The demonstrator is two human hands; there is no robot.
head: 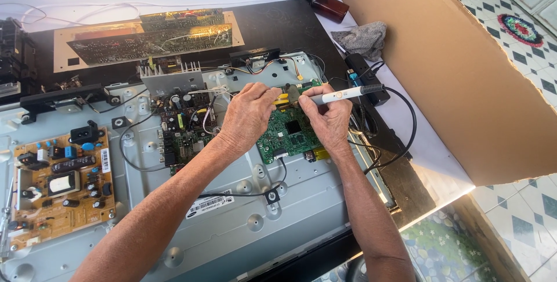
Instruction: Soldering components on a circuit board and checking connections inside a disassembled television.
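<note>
Gripping a white iron, the right hand worked beside the left hand, whose fingers pinched a yellow part over the green board just below; a slip risked scorching nearby components.

Green circuit board sits mid-panel on the metal chassis — power board far left, heatsink board between them. Behind, a long board on the table; cardboard sheet stands right, rag and bottle beside it.

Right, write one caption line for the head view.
Right hand holds a white soldering pen over a green circuit board; left hand steadies it.
</note>
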